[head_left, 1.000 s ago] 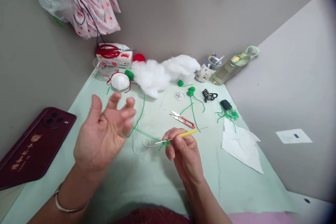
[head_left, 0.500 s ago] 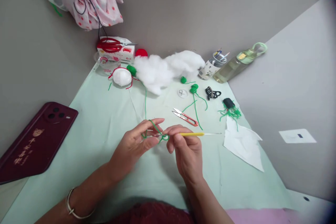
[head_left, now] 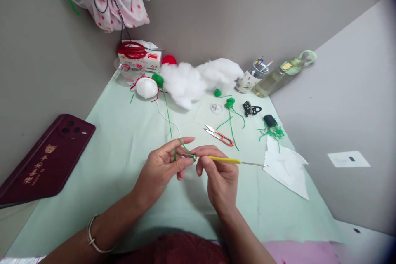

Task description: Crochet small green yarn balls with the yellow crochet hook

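My left hand holds green yarn, which runs over its raised index finger from a green ball at the back. A small green loop shows between my thumb and the hook's tip. My right hand is closed on a yellow-handled crochet hook; its thin metal shaft points left to the loop, and another metal end sticks out to the right. Beyond my right hand lie red-handled thread snips on the pale green cloth.
White stuffing lies along the back, near a white yarn ball and red scissors on a box. A pen jar, bottle and hair clip stand right. A maroon phone is left, white fabric right.
The hook has tilted, its right end lower, and the green loop sits closer to my left thumb. The view has shifted slightly, and the white strand now curves more visibly.
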`<state>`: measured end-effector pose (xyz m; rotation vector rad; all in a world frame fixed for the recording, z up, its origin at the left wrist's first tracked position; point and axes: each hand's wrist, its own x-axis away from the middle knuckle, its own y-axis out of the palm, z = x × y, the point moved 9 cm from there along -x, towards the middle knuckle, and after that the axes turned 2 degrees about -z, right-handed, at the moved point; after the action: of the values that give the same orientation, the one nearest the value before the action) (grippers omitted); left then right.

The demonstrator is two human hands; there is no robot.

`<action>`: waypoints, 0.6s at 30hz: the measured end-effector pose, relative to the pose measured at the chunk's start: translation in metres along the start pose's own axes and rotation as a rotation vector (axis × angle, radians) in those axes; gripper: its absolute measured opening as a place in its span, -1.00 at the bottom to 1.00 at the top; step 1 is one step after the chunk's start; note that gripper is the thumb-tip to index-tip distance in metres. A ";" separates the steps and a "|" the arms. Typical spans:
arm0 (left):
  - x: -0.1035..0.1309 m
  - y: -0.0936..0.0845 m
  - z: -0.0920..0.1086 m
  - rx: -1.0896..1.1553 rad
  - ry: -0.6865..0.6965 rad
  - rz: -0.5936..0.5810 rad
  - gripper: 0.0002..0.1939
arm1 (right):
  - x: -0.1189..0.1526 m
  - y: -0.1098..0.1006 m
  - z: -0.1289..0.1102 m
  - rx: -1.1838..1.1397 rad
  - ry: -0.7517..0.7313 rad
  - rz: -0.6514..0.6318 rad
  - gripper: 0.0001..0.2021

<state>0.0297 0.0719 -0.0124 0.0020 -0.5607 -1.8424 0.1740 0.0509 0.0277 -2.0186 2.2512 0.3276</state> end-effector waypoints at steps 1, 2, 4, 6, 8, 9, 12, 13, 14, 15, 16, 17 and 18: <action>0.000 0.001 -0.001 0.006 -0.015 -0.005 -0.49 | 0.000 0.000 -0.001 0.015 -0.001 0.002 -0.86; 0.001 0.001 -0.001 0.011 -0.025 -0.007 -0.41 | 0.001 0.000 -0.003 0.038 -0.009 0.004 -0.85; 0.002 0.002 -0.002 0.019 -0.039 0.002 -0.28 | 0.004 0.001 -0.008 0.139 -0.073 0.000 -0.82; 0.005 0.002 -0.002 0.025 -0.043 0.022 -0.20 | 0.010 0.005 -0.017 0.336 -0.215 -0.022 -0.72; 0.007 0.005 -0.003 0.068 -0.054 0.012 -0.19 | 0.019 0.012 -0.027 0.545 -0.399 -0.029 -0.58; 0.007 0.008 -0.005 0.114 -0.075 -0.012 -0.21 | 0.023 0.014 -0.030 0.608 -0.466 -0.017 -0.52; 0.009 0.018 -0.013 0.302 -0.180 -0.124 -0.37 | 0.022 0.006 -0.032 0.535 -0.451 0.041 -0.55; 0.009 0.019 -0.013 0.350 -0.203 -0.147 -0.43 | 0.018 0.001 -0.029 0.453 -0.382 0.052 -0.63; 0.009 0.018 -0.012 0.380 -0.210 -0.158 -0.49 | 0.013 -0.004 -0.026 0.355 -0.306 0.058 -0.71; 0.008 0.016 -0.010 0.392 -0.201 -0.161 -0.54 | 0.009 -0.009 -0.023 0.248 -0.225 0.080 -0.78; 0.007 0.014 -0.008 0.389 -0.184 -0.160 -0.58 | 0.005 -0.013 -0.019 0.137 -0.152 0.097 -0.83; 0.007 0.012 -0.006 0.373 -0.165 -0.154 -0.61 | 0.003 -0.015 -0.014 0.037 -0.086 0.109 -0.84; 0.007 0.011 -0.004 0.348 -0.145 -0.149 -0.63 | 0.001 -0.015 -0.010 -0.045 -0.031 0.107 -0.84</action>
<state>0.0380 0.0619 -0.0103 0.1481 -1.0005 -1.8761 0.1898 0.0459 0.0357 -1.9034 2.3584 0.4195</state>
